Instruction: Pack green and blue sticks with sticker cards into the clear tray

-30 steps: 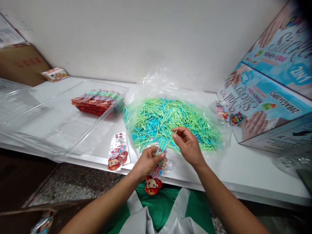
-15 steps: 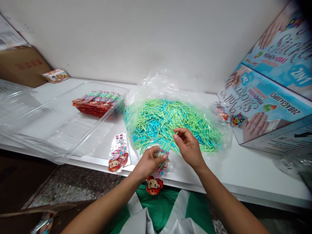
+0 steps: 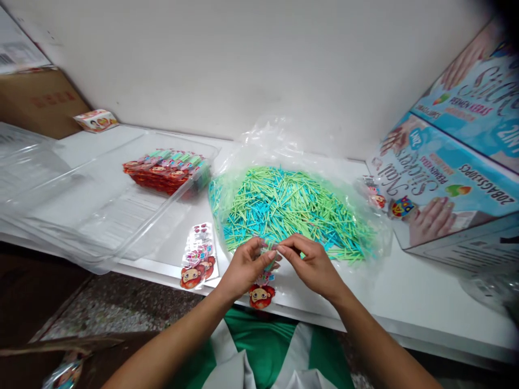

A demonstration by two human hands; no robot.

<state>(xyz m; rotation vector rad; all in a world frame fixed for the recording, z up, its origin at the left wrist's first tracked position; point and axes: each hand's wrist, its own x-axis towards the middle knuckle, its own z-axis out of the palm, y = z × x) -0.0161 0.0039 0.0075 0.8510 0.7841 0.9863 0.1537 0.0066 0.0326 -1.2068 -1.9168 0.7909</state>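
My left hand [image 3: 250, 267] is closed around a small printed clear packet, pinching it between thumb and fingers above the table's front edge. A red-haired cartoon monkey face [image 3: 261, 296] on the packet hangs below the fingers, and pale green and blue sticks show inside its upper part. My right hand [image 3: 310, 265] meets the packet's upper edge with thumb and forefinger pinched together; whether a stick is also between them is hidden. Just beyond both hands lies a heap of thin green and blue sticks [image 3: 284, 205] on an open clear plastic bag [image 3: 267, 143].
Flat printed packets [image 3: 198, 256] lie left of my hands. A clear plastic tray [image 3: 117, 243] farther left holds a stack of filled packets [image 3: 162, 170]. Blue printed boxes [image 3: 454, 178] stand at the right, a cardboard box [image 3: 40, 102] and small carton [image 3: 96, 120] at the back left.
My right hand has moved left and down from the heap to the packet's upper edge. The sticks that jutted out of the packet are now mostly covered by my fingers.
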